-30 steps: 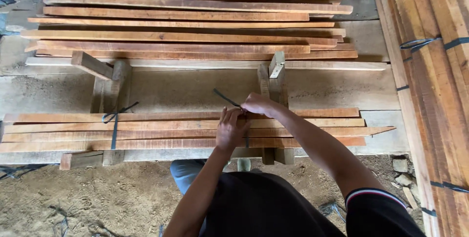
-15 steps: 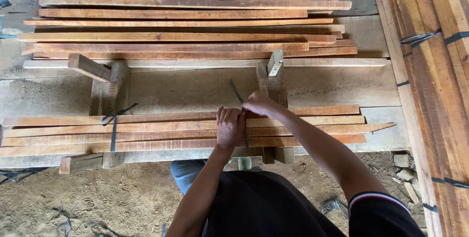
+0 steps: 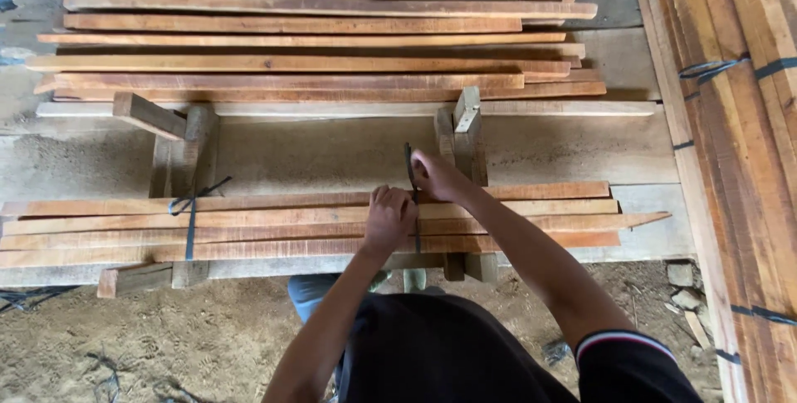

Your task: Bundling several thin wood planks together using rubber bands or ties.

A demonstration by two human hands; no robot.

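A bundle of long thin wooden slats (image 3: 274, 224) lies across two wooden supports in front of me. My left hand (image 3: 388, 219) presses down on top of the bundle near its middle. My right hand (image 3: 436, 175) sits just beyond it, fingers closed on a dark strap (image 3: 408, 162) whose free end stands up from the slats. The strap runs down over the bundle between my hands. A second dark strap (image 3: 191, 208) is tied around the bundle's left part.
A larger pile of loose slats (image 3: 315, 46) lies farther back on a grey board. Strapped bundles of planks (image 3: 739, 121) run along the right side. Small wooden blocks (image 3: 149, 117) rest on the supports. Dirt ground with stones lies below.
The strap's free end has swung from leaning left to standing nearly upright as my right hand pulled it. My left hand stays pressed on the bundle.
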